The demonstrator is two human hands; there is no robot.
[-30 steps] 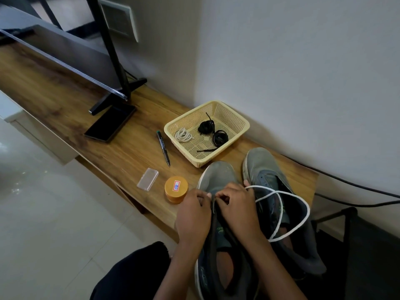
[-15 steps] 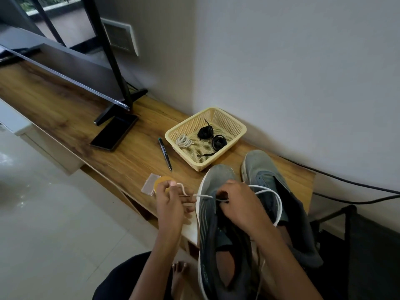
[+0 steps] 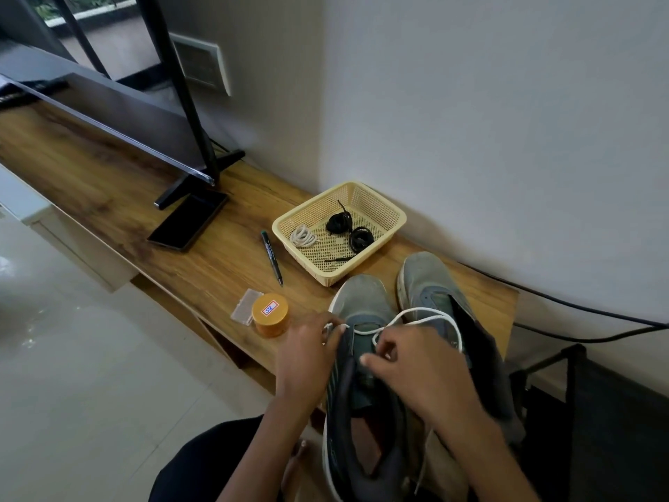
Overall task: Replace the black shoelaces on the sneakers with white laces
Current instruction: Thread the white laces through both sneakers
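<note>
Landmark: basket (image 3: 396, 211), cream mesh plastic, standing on the wooden surface (image 3: 108, 182) by the wall.

- Far left of basket: flat screen (image 3: 119, 135) on a black stand. A dark phone (image 3: 188, 222) lies flat, nearer the basket.
- Just left of basket: pen (image 3: 272, 257), lying on the surface.
- Front-left of basket: clear case (image 3: 245, 310) touching an orange jar (image 3: 270, 315) with a labelled lid.
- In basket: coiled spare lace (image 3: 303, 236) at the left, black laces (image 3: 349, 230) in two bundles at middle and right.
- In front of basket: two grey sneakers, toes toward it. The left sneaker (image 3: 362, 295) has its toe just beside the basket's near corner. The right sneaker (image 3: 423, 273) sits alongside it.
- Left hand (image 3: 304, 356): against the left sneaker's left flank, front of basket. Its grip is closed, pinching one end of the white lace (image 3: 427, 313).
- White lace: runs across the left sneaker's front eyelets, then loops out over the right sneaker.
- Right hand (image 3: 423, 371): over the left sneaker's tongue, fingers curled, its grip clamped on the white lace.
- Right of basket: black cable (image 3: 579, 309) along the wall.
</note>
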